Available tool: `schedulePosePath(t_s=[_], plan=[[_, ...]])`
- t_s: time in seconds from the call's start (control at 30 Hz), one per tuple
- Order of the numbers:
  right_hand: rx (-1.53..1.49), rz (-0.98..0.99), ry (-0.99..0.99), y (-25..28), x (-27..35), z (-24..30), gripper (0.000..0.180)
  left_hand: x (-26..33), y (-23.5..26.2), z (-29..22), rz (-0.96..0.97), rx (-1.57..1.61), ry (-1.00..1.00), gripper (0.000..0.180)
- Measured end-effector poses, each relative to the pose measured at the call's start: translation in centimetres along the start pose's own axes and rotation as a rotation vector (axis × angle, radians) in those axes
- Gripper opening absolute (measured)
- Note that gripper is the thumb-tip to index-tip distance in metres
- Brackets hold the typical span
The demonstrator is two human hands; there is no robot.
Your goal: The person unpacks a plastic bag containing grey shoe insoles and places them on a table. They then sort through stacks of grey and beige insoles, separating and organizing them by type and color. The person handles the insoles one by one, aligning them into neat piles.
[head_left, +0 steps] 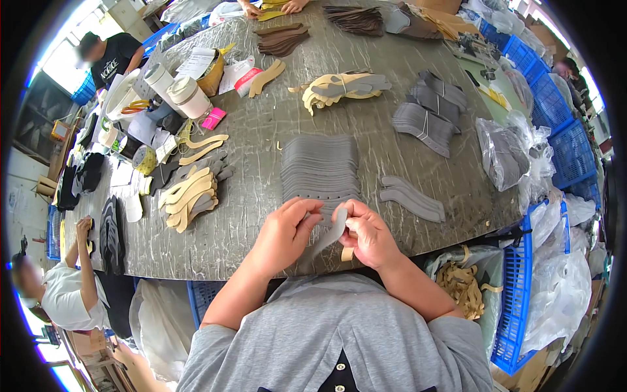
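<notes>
Both hands are close together at the table's near edge, in front of a fanned stack of grey curved pieces [320, 166]. My right hand [369, 236] is closed, pinching a thin grey curved strip [334, 232] that slants down to the left. A short tan strip [347, 253] shows just below those fingers. My left hand [285, 234] has its fingers curled and its thumb against the index finger, beside the stack's near end. Whatever lies in that pinch is too small to make out. A few loose grey curved pieces [411, 198] lie right of the stack.
Tan and grey bundles [189, 199] lie at left, another bundle [343, 88] farther back, and tied grey stacks [428, 114] at right. Jars [189, 97] and tools crowd the left side. Blue crates [513, 294] and a bag of tan scraps [460, 287] stand by my right. Other people work around.
</notes>
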State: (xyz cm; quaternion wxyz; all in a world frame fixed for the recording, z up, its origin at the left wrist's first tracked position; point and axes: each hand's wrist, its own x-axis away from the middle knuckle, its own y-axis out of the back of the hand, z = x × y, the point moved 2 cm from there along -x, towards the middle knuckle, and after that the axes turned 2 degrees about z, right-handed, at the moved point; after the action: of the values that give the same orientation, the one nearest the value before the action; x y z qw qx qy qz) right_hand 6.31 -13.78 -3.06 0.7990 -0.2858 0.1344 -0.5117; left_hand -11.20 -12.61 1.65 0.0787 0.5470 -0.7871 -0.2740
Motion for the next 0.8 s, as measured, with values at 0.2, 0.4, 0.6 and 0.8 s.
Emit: schedulePosePath(t_s=[0.2,0.4,0.6,0.8], plan=[[-0.136,-0.11,-0.106,-1.1,-0.2,0.3,0.022,-1.0,1.1,-2.4,0.004,-0.226,-0.44,0.019],[-0.401,-0.286,0.297,8.4,0.7,4.4,0.012,1.6,3.3,2.9,-0.095,0.105,0.269,0.01],[0.834,-0.489,0.1,7.9,3.5,4.4,0.004,2.5,3.9,6.4,-0.046,0.188,0.557,0.008],[0.462,-0.241,-0.008,6.9,2.0,0.0,0.008,1.6,2.7,7.1,0.019,0.236,0.596,0.013]])
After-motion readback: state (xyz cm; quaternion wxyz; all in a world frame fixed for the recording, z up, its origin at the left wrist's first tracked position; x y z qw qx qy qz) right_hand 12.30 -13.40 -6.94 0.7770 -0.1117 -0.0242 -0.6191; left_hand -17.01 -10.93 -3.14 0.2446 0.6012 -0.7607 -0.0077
